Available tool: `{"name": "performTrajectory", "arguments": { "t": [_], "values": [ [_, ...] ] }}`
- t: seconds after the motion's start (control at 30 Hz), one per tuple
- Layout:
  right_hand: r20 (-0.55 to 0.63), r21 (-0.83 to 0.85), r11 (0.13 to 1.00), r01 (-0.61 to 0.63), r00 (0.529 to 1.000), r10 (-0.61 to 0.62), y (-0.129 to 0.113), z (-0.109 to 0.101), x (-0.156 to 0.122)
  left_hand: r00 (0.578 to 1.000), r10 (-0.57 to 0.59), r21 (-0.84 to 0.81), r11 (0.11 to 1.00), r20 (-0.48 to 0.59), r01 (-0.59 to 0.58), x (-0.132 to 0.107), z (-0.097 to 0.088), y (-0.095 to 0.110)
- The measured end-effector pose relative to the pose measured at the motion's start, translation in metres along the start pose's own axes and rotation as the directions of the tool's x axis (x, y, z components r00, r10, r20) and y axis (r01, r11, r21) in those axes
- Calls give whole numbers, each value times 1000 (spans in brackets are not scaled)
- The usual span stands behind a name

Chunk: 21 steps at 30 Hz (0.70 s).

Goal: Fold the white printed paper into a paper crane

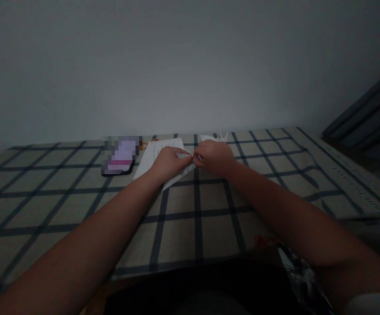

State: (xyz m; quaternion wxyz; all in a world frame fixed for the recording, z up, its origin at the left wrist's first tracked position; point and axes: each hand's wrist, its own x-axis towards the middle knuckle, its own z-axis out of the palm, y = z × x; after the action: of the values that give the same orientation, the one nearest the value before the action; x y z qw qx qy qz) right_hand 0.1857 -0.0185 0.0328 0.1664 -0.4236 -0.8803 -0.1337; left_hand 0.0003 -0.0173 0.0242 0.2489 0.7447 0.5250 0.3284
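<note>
Both my hands meet at the far middle of the checked tablecloth (78, 205). My left hand (169, 162) and my right hand (215, 157) are closed in a pinch on a small folded white paper piece (187, 158) held between them. Under my left hand lies a flat white printed sheet (157, 154). Part of the folded paper is hidden by my fingers.
A phone (119, 155) with a lit screen lies left of the sheet. More white paper (213, 138) sits behind my right hand by the wall. A shiny wrapper (300, 275) is near the table's front edge. A dark slanted board (367, 113) leans at right.
</note>
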Motion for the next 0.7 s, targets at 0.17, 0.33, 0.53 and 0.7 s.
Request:
{"name": "performTrajectory", "arguments": {
  "t": [0.17, 0.33, 0.53, 0.7],
  "values": [
    [-43, 128, 980, -153, 986, 160, -4, 7, 1, 999, 15, 9, 1000, -41, -15, -2, 1, 3],
    [48, 352, 898, -265, 963, 266, 3, 8, 5, 998, 14, 43, 999, -61, -12, -2, -1, 4],
    [73, 422, 878, -225, 974, 214, 14, 4, 6, 997, -42, 21, 999, -58, 44, -1, -4, 2],
    [69, 293, 942, -162, 987, 148, 16, 0, 4, 995, -83, 3, 997, -49, 83, -1, -5, 2]
  ]
}}
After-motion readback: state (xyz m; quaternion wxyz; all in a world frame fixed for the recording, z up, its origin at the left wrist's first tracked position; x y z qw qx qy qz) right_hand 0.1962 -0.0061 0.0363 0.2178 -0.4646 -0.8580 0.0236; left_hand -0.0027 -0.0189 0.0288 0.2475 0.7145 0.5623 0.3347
